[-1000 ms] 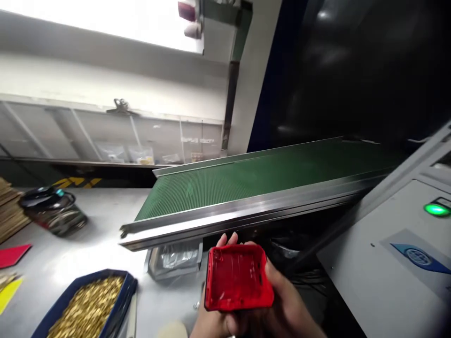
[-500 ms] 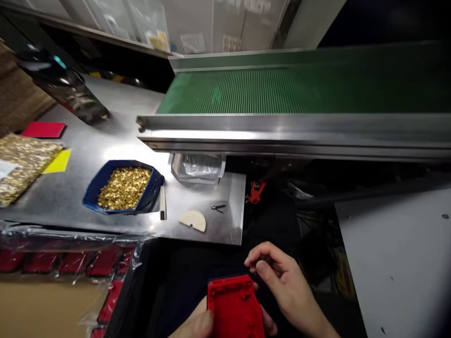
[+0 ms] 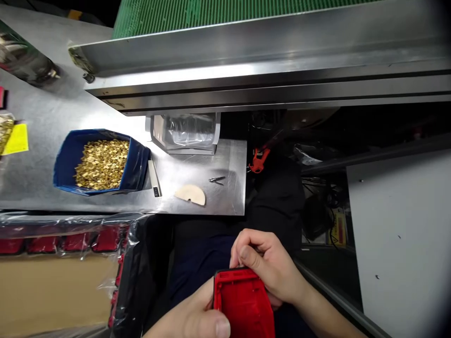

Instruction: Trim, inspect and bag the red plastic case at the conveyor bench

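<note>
A red plastic casing (image 3: 244, 305) with a dark rim is at the bottom of the view, its hollow side facing up. My left hand (image 3: 197, 314) grips it from the left, thumb over the near left edge. At its upper right corner is my right hand (image 3: 266, 263), with fingers curled and thumb against the forefinger; whatever they may hold is hidden. On the metal bench lie small nippers (image 3: 216, 180), a pale half-round piece (image 3: 191, 194) and a white-handled tool (image 3: 154, 179). A blue bin (image 3: 65, 162) holds many small gold pieces (image 3: 103, 163).
A green conveyor (image 3: 211, 11) with a metal side rail (image 3: 246, 51) crosses the top. Under it sits a clear-lined tray (image 3: 190, 151). At lower left, a plastic-lined box (image 3: 123, 286) holds red parts and cardboard. A grey panel (image 3: 405, 225) stands right.
My right hand has moved left and down onto the casing's corner, its fingers more closed. The head view has shifted closer to the bench, and the conveyor now sits higher in the picture.
</note>
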A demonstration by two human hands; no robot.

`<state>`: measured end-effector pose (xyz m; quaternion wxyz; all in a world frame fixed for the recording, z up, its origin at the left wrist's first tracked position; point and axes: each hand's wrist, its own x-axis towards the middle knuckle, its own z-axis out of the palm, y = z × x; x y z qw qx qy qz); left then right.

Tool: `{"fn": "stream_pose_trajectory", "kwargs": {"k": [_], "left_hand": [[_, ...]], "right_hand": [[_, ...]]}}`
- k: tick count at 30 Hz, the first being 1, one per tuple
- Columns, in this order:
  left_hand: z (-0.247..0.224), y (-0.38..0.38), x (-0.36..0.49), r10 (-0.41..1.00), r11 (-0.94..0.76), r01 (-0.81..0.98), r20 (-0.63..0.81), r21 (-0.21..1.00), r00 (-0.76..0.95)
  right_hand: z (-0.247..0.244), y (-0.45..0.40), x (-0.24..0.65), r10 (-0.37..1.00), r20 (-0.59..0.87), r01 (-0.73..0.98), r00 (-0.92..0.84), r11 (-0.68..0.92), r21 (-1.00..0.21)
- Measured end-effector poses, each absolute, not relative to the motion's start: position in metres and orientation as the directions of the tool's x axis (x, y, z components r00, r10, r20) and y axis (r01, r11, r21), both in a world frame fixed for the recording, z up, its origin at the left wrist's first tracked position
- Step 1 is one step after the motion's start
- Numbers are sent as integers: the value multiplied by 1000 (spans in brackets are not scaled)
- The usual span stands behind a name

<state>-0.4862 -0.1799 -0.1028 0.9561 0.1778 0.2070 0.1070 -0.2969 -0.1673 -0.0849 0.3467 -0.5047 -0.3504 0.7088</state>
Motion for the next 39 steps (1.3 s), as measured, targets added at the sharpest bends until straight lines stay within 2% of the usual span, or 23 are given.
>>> {"fn": "stream_pose_trajectory", "kwargs": {"k": [6,12,18,23,29,31,35,37,39], "left_hand": [[-105,-180,-489,278,928,-141,-390,345,878],[-107,-178,-486,248,929,-112,-368,353,896],[-108,-177,-486,258,927,-119,-375,356,890],[-112,-180,-490,260,939,-139,-385,313,886],[-112,-181,-493,263,950,-194,-290,245,920],[-112,-180,-494,262,951,-196,-282,240,923],[-112,-179,-495,234,943,-134,-323,304,917],[-111,-178,-496,238,948,-146,-328,282,914],[-109,-178,-496,261,954,-195,-317,227,912]], "right_hand": [[-89,-175,-295,875,-475,-9,-90,-478,-879],[-87,-177,-295,879,-450,-67,-158,-464,-883],[-89,-180,-293,929,-370,70,-6,-369,-927],[-87,-180,-293,927,-350,12,-136,-351,-936],[-93,-188,-284,935,-336,155,113,-351,-923],[-93,-188,-285,938,-336,112,86,-344,-932],[-90,-188,-286,938,-326,18,-114,-326,-945],[-93,-189,-280,959,-282,52,-24,-280,-958],[-101,-186,-272,951,-266,167,159,-292,-942]]}}
